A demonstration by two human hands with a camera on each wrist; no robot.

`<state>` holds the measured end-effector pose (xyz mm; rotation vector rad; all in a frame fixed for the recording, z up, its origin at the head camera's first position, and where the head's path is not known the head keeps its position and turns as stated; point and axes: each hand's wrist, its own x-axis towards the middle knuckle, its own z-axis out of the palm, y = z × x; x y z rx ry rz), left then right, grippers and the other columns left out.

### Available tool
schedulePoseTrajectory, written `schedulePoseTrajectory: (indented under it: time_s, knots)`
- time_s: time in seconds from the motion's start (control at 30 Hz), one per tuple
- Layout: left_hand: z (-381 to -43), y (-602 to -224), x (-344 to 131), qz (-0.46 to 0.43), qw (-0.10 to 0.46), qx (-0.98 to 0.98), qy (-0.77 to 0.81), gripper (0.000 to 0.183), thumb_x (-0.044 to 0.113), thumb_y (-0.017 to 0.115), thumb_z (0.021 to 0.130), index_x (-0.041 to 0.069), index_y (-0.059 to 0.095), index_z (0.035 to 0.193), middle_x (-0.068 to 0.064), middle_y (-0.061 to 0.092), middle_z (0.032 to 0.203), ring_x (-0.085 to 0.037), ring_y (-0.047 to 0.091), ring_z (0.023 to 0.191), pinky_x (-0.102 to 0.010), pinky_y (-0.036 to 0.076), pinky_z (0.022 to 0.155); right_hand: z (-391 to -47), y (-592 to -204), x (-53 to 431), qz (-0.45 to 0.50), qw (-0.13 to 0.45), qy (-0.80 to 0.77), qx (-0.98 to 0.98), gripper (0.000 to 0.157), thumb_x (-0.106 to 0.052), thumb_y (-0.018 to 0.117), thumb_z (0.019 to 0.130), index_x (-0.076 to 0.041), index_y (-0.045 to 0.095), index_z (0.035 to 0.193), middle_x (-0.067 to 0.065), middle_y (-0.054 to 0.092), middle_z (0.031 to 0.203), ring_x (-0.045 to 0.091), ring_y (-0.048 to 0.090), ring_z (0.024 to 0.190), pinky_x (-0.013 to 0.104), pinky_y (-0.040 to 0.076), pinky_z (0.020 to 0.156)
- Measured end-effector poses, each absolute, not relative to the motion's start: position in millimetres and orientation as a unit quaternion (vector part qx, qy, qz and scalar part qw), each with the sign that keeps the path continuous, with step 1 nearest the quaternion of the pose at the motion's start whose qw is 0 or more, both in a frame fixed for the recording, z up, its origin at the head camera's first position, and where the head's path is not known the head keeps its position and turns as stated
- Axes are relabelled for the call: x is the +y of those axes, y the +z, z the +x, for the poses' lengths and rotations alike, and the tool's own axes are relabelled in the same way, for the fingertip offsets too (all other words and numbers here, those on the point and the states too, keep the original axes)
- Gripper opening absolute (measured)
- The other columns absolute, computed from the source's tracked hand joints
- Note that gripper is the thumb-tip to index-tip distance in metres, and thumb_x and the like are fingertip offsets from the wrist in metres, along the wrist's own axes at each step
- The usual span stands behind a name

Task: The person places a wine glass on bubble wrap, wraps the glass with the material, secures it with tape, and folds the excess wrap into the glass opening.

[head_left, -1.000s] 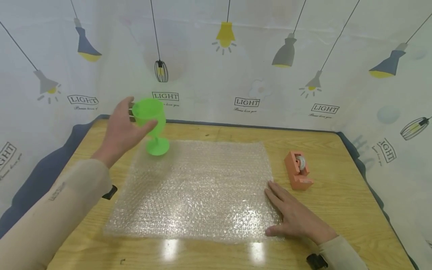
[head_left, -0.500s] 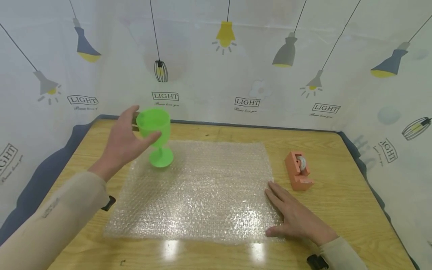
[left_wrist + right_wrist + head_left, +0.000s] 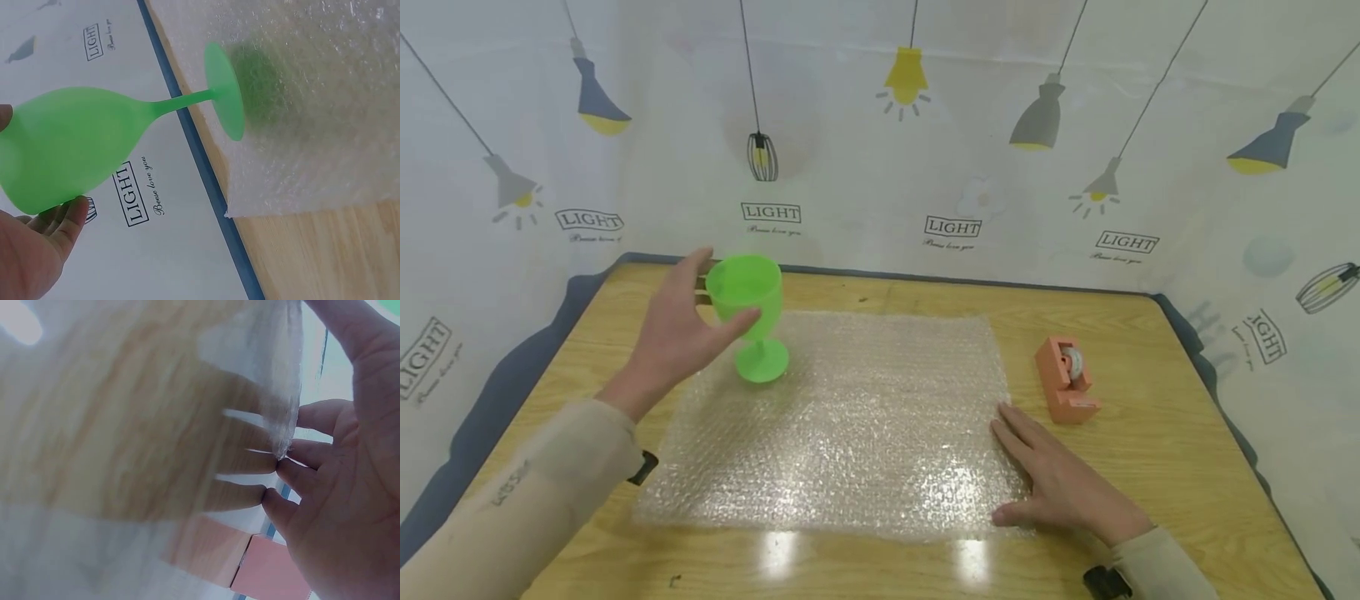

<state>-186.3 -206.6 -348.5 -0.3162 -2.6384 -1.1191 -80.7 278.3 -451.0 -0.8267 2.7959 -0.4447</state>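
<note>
My left hand (image 3: 673,329) grips a bright green goblet (image 3: 747,292) by its bowl, thumb on the near side and fingers on the far side. Held upright, the goblet is over the back left part of a sheet of bubble wrap (image 3: 865,417). In the left wrist view the foot of the goblet (image 3: 224,94) looks slightly apart from the wrap, with a green shadow beside it. My right hand (image 3: 1060,483) rests at the wrap's right edge, fingers extended. From the right wrist, the fingertips of that hand (image 3: 369,469) touch down along the sheet's edge.
An orange tape dispenser (image 3: 1063,387) with a roll of tape stands on the wooden table (image 3: 1165,467), right of the wrap. White cloth printed with lamps (image 3: 850,158) hangs behind the table and along its sides.
The left hand has lowered the green goblet and brought it slightly right and nearer over the bubble wrap. My right hand has stayed at the wrap's right edge.
</note>
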Motion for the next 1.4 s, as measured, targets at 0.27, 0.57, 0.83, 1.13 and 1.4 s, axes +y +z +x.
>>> schedulePoseTrajectory:
  time_s: [0.27,0.57,0.83,1.13,1.4]
  knots:
    - [-179,-350,-203,-0.12,0.139,-0.899,-0.396,0.096,0.029,0.084,0.087,-0.003,0.028,0.158,-0.025,0.053,0.138,-0.039,0.058,0.115,-0.057,0.052,0.099,-81,-453,279,-0.28,0.09,-0.155,0.943,0.123,-0.081,0.065,0.075,0.004,0.034,0.158,0.025,0.019,0.168,0.047,0.026,0.151,0.061,0.035,0.117]
    - [-176,-352,-198,-0.122,0.138,-0.897,-0.402,0.094,0.026,0.085,0.086,-0.002,0.03,0.157,-0.021,0.054,0.138,-0.036,0.057,0.118,-0.055,0.053,0.1,-84,-454,286,-0.265,0.117,-0.206,0.935,0.121,-0.073,0.074,0.075,0.001,0.03,0.16,0.022,0.014,0.171,0.048,0.024,0.152,0.061,0.036,0.116]
    - [-170,-352,-191,-0.147,0.151,-0.89,-0.403,0.092,0.023,0.086,0.085,-0.002,0.033,0.156,-0.021,0.056,0.136,-0.036,0.058,0.117,-0.054,0.054,0.097,-85,-449,291,-0.254,0.139,-0.255,0.923,0.12,-0.063,0.082,0.075,0.002,0.029,0.16,0.022,0.013,0.171,0.054,0.022,0.149,0.071,0.038,0.109]
    - [-166,-355,-182,-0.171,0.165,-0.881,-0.408,0.092,0.021,0.088,0.082,-0.004,0.036,0.154,-0.02,0.057,0.134,-0.035,0.059,0.116,-0.053,0.056,0.095,-87,-450,293,-0.251,0.142,-0.25,0.924,0.123,-0.066,0.081,0.074,0.004,0.029,0.159,0.023,0.013,0.17,0.053,0.021,0.15,0.069,0.037,0.112]
    - [-160,-358,-169,-0.187,0.17,-0.872,-0.419,0.091,0.018,0.089,0.081,-0.005,0.037,0.152,-0.02,0.058,0.132,-0.034,0.059,0.116,-0.051,0.056,0.095,-86,-450,293,-0.245,0.145,-0.244,0.927,0.123,-0.066,0.081,0.074,0.004,0.028,0.16,0.021,0.015,0.171,0.05,0.021,0.151,0.067,0.037,0.113]
